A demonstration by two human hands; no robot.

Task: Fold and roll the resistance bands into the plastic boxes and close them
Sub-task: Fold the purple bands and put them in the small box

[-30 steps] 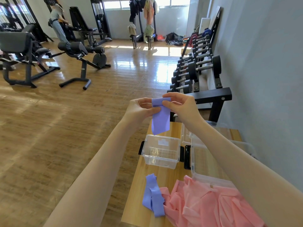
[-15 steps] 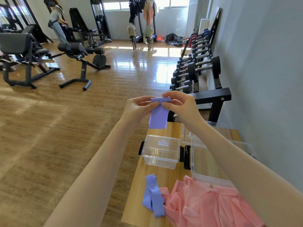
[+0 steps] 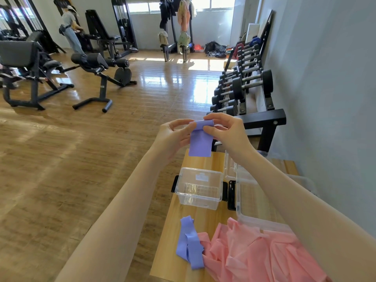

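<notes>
A purple resistance band (image 3: 200, 142) hangs in the air above the wooden table (image 3: 179, 231), its top end wound into a small roll. My left hand (image 3: 175, 135) pinches the roll's left end and my right hand (image 3: 225, 133) pinches its right end. Below them an open clear plastic box (image 3: 198, 188) with black latches stands on the table with nothing in it. A second purple band (image 3: 189, 244) lies loosely folded near the front edge. A heap of pink bands (image 3: 254, 255) lies beside it on the right.
A larger clear plastic box (image 3: 252, 202) stands right of the small one, partly behind my right arm. A black dumbbell rack (image 3: 248, 90) runs along the grey wall beyond the table. Gym benches and a person stand far off on the wooden floor at left.
The hanging tail of the purple band has grown shorter as more of it is wound into the roll between my fingers. Both hands stay at about the same place.
</notes>
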